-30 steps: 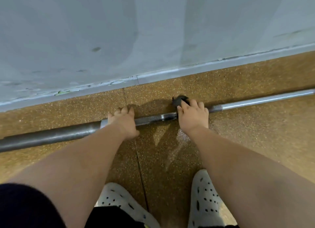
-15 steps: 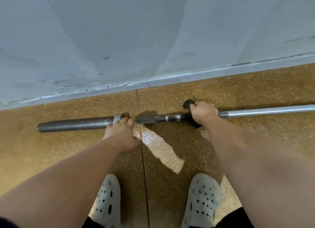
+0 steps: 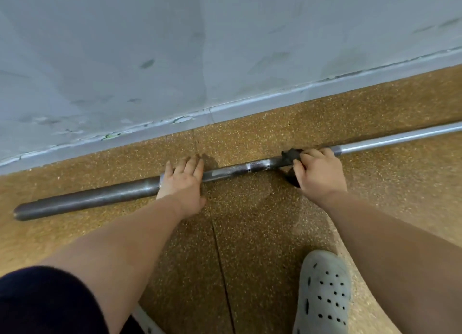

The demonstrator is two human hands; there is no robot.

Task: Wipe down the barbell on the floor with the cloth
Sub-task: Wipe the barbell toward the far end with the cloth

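A long steel barbell lies on the speckled brown floor, running from lower left to upper right, its dark sleeve at the left and its shiny shaft at the right. My left hand rests flat over the bar at the sleeve's collar, fingers straight. My right hand grips a dark cloth wrapped around the shaft. Part of the cloth hangs below the bar by my right hand; the rest is hidden under my fingers.
A grey wall with a pale skirting runs close behind the barbell. My grey perforated clog stands on the floor below my right arm. A seam in the floor mat runs between my arms.
The view has shifted, with the bar now lying more tilted in it. My left hand has gone from curled at the bar to lying flat over it. My right hand keeps the cloth on the shaft.
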